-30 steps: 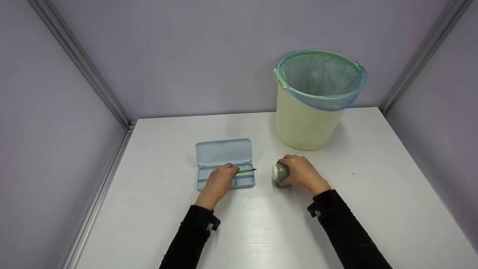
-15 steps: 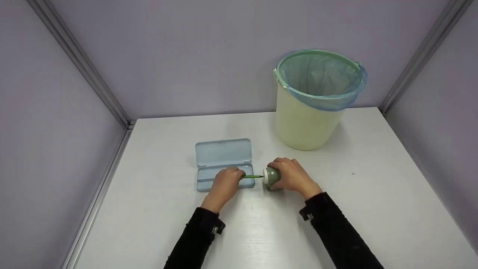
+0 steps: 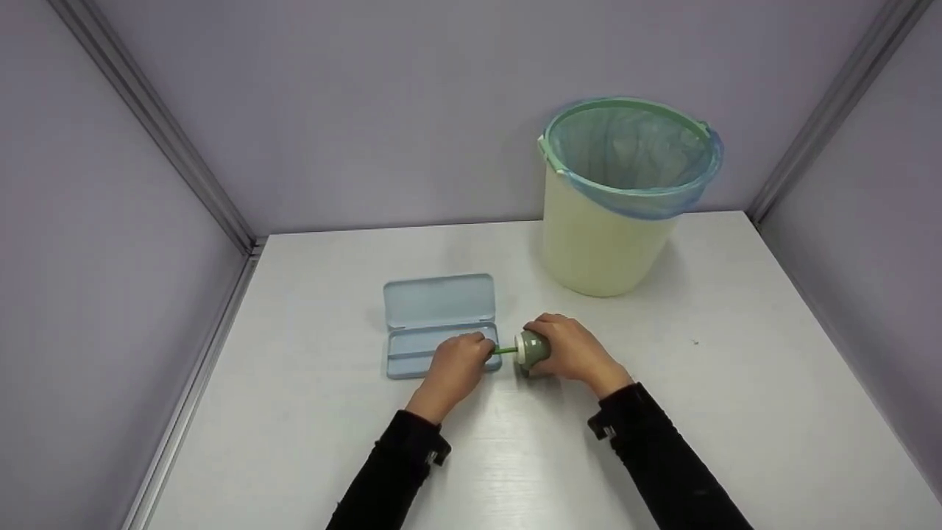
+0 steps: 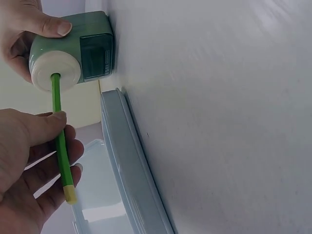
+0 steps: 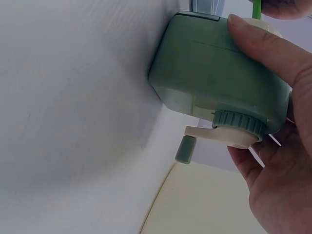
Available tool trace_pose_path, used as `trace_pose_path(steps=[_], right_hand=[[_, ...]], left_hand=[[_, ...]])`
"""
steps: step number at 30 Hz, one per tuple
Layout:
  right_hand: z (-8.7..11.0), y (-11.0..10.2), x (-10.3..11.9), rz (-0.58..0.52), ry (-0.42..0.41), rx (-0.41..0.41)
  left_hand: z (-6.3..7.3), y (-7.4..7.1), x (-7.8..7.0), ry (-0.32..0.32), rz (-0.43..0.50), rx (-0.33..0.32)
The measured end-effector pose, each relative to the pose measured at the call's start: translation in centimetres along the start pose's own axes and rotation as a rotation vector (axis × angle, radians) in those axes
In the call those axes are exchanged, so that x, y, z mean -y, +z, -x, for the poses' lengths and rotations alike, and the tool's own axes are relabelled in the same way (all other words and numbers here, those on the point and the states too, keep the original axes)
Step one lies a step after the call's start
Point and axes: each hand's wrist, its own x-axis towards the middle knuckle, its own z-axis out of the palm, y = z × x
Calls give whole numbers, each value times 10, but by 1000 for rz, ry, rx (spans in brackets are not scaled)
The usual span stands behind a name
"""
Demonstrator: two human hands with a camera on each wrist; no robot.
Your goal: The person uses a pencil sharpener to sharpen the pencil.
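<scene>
My left hand point(image 3: 462, 361) pinches a green pencil point(image 4: 60, 141) with a yellow end between thumb and fingers. The pencil's other end is inside the hole of a cream ring on a green crank pencil sharpener point(image 4: 87, 46), so its tip is hidden. My right hand point(image 3: 578, 352) grips the sharpener's body from the right, thumb on one side. In the right wrist view the crank handle point(image 5: 214, 135) with its small green knob hangs free of the fingers. A light blue pencil case point(image 3: 439, 302) lies with its lid up, partly behind my left hand.
A pale yellow bin point(image 3: 596, 243) with a green rim and a blue bag liner stands at the back right of the white table point(image 3: 309, 412). Grey-lilac walls point(image 3: 397, 110) close in the back and both sides.
The left hand has moved right, bringing the pencil into the sharpener's hole. The right hand has moved left with the sharpener. The case and bin stay put.
</scene>
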Motion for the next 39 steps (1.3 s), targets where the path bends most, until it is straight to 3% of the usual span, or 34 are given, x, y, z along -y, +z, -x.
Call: trace_pose_path(steps=[7,15,21,27,34,39], right_hand=[[1,-2,3,12,5,-3],[2,1,2,15,2,-13],[4,1,3,8,25,-16],[6,-3,3,75,18,12],[5,-6,4,57,34,32],[4,-4,7,16,38,37]], left_hand=[[0,3,-2,31,-36,-45],[5,1,1,-29,34,-6],[6,-1,3,-10,-5,-21],[7,-2,5,-11,45,1],[6,1,5,16,-36,-45],[5,0,6,5,-44,-46]])
